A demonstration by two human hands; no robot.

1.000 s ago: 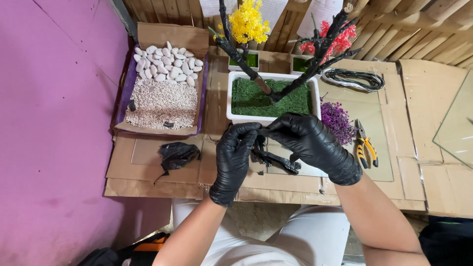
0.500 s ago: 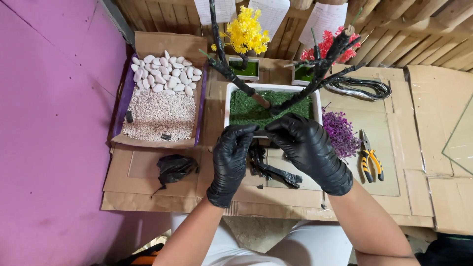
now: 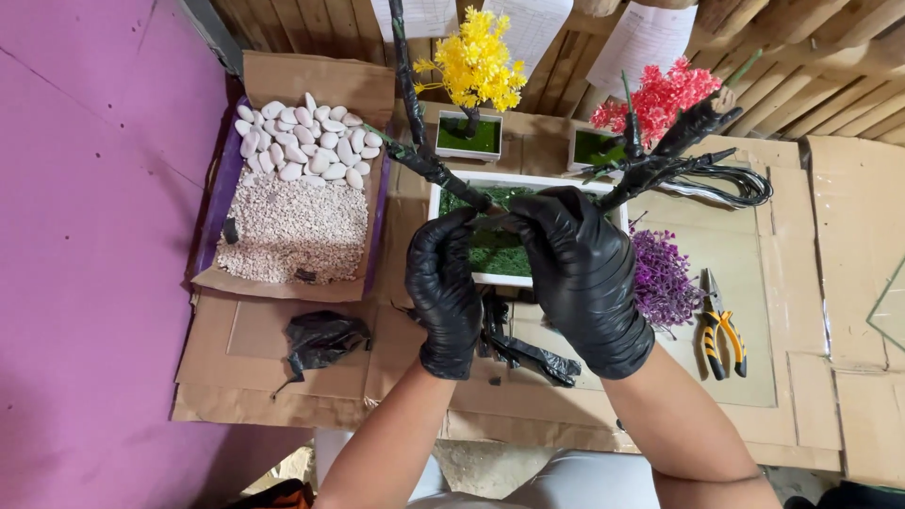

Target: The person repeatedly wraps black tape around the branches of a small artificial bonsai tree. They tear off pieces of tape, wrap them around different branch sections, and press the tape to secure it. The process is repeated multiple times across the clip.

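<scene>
Gloved hands (image 3: 514, 278) on (probably wire) branches (image 3: 650, 170)

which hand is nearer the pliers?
Right. The right hand sits just left of the pliers, with the purple flowers between; the left hand is farther off, beyond the right.

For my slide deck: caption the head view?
Gloved left hand and right hand grip black-wrapped branches over a white planter.

Item: black-wrapped branching tree frame (image 3: 650, 170) | State: bare, no blossoms, limbs forking to 11 and 2 o'clock | Pose: upright, base set in the white rectangular planter (image 3: 490, 275) | Planter: green moss fill, lying flat at worktop centre, 12 o'clock of the person.
</scene>
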